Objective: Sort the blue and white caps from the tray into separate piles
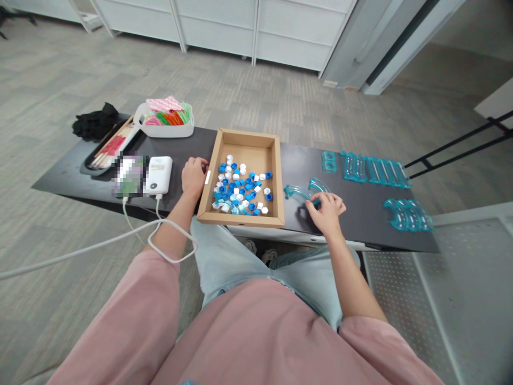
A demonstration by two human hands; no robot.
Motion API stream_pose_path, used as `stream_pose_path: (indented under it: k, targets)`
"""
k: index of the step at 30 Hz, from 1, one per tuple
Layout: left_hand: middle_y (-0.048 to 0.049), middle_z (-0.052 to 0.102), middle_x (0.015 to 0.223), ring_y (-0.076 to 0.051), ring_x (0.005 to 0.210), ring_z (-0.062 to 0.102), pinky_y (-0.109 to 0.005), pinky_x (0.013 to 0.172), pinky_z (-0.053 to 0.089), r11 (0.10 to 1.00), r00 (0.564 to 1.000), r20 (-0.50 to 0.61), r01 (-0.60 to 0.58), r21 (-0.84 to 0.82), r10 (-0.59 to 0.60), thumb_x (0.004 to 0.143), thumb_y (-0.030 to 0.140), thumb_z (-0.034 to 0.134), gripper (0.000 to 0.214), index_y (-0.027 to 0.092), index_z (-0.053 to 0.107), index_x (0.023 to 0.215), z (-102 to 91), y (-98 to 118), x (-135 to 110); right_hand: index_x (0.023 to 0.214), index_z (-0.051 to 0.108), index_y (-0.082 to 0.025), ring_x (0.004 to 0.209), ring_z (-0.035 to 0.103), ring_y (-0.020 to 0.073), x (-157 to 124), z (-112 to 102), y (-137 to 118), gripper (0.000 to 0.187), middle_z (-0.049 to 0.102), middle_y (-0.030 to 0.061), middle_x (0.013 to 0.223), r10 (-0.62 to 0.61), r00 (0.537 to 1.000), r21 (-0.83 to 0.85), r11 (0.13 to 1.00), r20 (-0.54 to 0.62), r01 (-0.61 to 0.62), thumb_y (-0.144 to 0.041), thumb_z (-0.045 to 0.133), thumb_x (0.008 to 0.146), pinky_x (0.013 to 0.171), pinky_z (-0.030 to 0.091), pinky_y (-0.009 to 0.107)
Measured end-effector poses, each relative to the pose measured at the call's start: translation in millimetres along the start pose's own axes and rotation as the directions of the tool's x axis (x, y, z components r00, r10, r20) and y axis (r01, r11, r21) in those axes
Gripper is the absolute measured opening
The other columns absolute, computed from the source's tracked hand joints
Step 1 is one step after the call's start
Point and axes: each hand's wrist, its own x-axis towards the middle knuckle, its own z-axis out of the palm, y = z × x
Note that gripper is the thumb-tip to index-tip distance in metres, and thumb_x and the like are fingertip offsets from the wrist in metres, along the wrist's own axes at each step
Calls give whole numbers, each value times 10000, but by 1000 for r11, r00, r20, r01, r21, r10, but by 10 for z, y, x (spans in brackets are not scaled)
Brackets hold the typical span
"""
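Observation:
My right hand [326,209] rests on the black table [304,219] with its fingers curled on a curved clear teal track piece [297,191]; a second curved piece [319,185] lies just beyond. My left hand [194,177] is curled into a loose fist against the left outer wall of a shallow cardboard tray [276,179]. The tray holds several small blue and white caps [240,187] and a few clear teal bits. What the left fingers hold, if anything, is hidden.
More teal track pieces lie in a row [374,169] at the far right, and curved ones [409,215] nearer. A white power bank [159,175] with cables, a white basket of coloured items [166,118], a dark tray of sticks [110,147] and black cloth [96,122] sit left.

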Motion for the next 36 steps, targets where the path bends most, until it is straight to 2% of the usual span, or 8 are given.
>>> stream_pose_path:
  k: [5,10,15,19,24,27,31,36]
  targets:
    - [-148,748,1317,-334,1258,705,-438,1097,572,1000,1000,9,4,6,-5,1043,188,615,209,260,765,1171,-17,21,-7,963,693,-371,1504,531,491,-7,-66,-59,118,839,136,1359,32,997,7,999,-74,-31,-488,686,980,1272,317,707]
    - [-152,758,1335,-348,1282,703,-459,1125,568,1000,1000,26,11,9,-11,1039,193,618,218,263,766,1182,-33,32,-11,1222,783,-412,1521,527,512,5,-260,-148,268,806,144,1487,26,994,-29,999,-103,-30,-501,566,1093,1218,375,731]
    - [-147,758,1333,-343,1290,706,-453,1133,571,1000,1000,23,13,-4,-13,1040,201,619,217,274,769,1178,-27,20,-11,1328,834,-385,1518,553,488,-18,-373,-547,390,786,160,1519,-121,990,42,991,-78,124,-536,522,1148,1225,414,698]
    - [-154,758,1352,-347,1295,710,-459,1137,567,1000,999,35,19,5,-20,1047,202,619,223,261,769,1201,-35,33,-20,1255,891,-406,1519,554,471,-21,-191,-1019,397,795,110,1492,-274,961,-19,961,43,275,-580,544,1169,1223,416,689]
    - [-169,750,1365,-350,1322,705,-464,1152,556,1000,999,33,14,3,-14,1060,188,606,214,247,763,1192,-41,57,-25,1313,909,-371,1462,572,442,1,167,-1316,408,797,130,1452,-289,956,44,957,48,287,-617,610,1183,1233,375,654]
    - [-165,744,1357,-341,1306,706,-458,1143,555,1000,1000,27,14,-11,-14,1058,183,614,198,252,759,1174,-34,59,-21,1297,910,-404,1418,608,446,-67,222,-1283,373,818,118,1346,-350,934,79,935,75,344,-644,665,1153,1222,375,665]
    - [-144,750,1336,-324,1284,707,-453,1148,552,999,1000,22,12,-31,-11,1058,164,604,219,263,765,1170,-30,64,-29,1227,898,-511,1370,654,466,-150,44,-993,347,822,110,1271,-385,914,33,923,127,384,-664,599,1140,1222,390,725]
    - [-140,754,1337,-319,1295,709,-459,1151,555,999,1000,29,8,-35,-7,1089,195,616,207,267,775,1200,-24,76,-41,1429,849,-462,1506,584,558,9,-167,-278,494,700,225,1547,-117,988,-55,992,-101,112,-641,578,1057,1217,415,805]
